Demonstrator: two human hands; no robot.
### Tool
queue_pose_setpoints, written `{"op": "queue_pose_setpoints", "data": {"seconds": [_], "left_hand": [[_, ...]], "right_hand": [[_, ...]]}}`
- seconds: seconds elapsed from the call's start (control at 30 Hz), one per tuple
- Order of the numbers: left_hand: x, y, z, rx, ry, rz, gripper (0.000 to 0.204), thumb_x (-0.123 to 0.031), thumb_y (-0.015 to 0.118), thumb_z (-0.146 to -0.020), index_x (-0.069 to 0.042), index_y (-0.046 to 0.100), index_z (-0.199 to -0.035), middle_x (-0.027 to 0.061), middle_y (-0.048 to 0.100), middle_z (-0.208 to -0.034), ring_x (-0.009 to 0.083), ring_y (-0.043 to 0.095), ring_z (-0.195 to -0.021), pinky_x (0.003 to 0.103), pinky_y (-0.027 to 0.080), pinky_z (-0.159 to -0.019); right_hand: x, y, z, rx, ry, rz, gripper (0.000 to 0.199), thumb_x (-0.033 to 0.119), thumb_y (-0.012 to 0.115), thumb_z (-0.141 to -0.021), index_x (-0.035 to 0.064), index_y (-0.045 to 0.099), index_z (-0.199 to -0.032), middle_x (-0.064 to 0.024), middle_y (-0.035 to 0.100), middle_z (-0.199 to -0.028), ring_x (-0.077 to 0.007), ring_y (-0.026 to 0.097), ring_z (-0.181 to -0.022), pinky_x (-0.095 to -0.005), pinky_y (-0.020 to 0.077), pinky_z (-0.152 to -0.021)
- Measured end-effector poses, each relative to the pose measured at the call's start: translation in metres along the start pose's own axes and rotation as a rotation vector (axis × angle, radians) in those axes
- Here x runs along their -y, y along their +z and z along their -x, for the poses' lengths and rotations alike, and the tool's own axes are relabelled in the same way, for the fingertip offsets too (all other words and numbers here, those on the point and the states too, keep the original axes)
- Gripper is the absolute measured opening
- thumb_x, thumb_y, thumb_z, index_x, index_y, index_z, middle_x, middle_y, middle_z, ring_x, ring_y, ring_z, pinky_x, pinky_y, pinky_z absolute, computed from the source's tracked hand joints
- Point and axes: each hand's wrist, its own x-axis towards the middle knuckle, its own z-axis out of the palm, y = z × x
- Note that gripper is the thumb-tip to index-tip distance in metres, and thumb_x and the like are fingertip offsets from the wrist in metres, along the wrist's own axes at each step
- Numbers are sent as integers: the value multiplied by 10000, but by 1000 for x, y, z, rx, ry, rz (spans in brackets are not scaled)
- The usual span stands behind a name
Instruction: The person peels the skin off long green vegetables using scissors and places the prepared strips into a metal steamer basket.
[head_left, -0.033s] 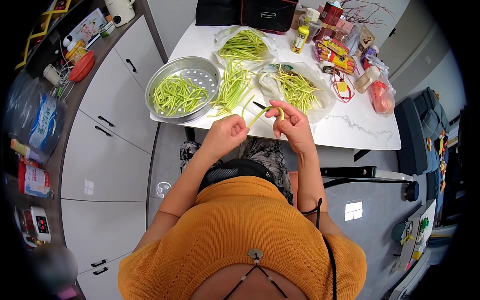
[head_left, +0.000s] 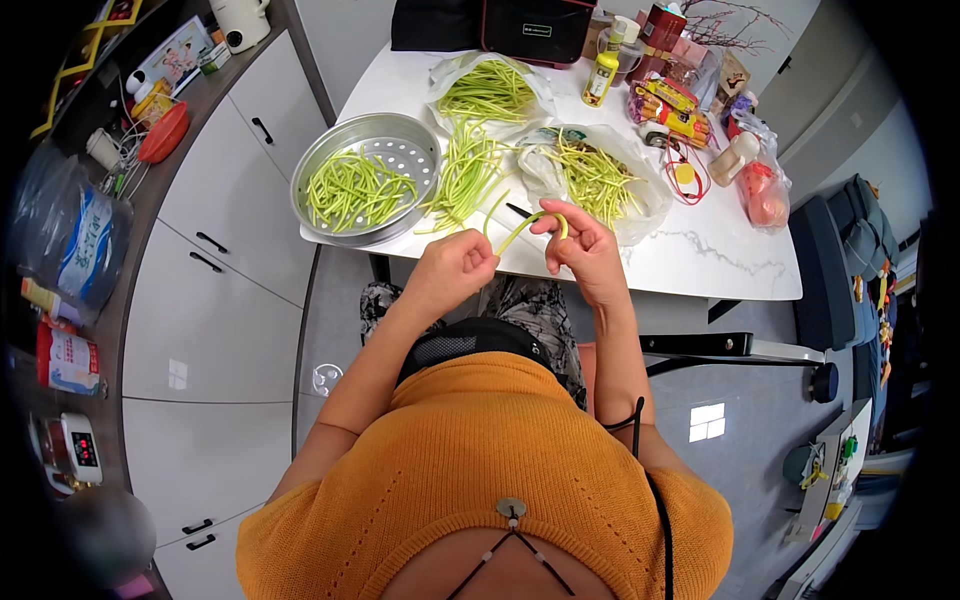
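My left hand (head_left: 455,270) is closed in a pinch at one end of a long thin green stem (head_left: 518,232). The stem bows across in front of the table edge to my right hand (head_left: 585,255), where it bends over beside the raised forefinger. The right thumb and fingers curl around that part, partly hiding the grip. Behind the hands a loose bunch of similar stems (head_left: 465,175) lies on the white table (head_left: 720,245). Left of it stands a round metal pan with a perforated bottom (head_left: 425,160), holding shorter green pieces (head_left: 355,190). A dark pointed object (head_left: 518,211) shows between my hands.
Two plastic bags hold more stems, one at the back (head_left: 485,90) and one on the right (head_left: 600,185). A yellow bottle (head_left: 600,78), packaged food (head_left: 672,112) and a bag of reddish produce (head_left: 763,192) stand farther right. White cabinets (head_left: 225,240) run along the left.
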Motion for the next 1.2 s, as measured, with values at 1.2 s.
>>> {"op": "queue_pose_setpoints", "data": {"seconds": [1.2], "left_hand": [[-8,-13,0,442,-404,616,102,-126,580,-817,-34,544,-793,4,539,-583,82,527,-440,183,395,-389]], "right_hand": [[-1,4,-1,-429,-895,1301,336,-63,646,-620,139,694,-884,-37,549,-809,-136,498,-575,-243,413,-482]]}}
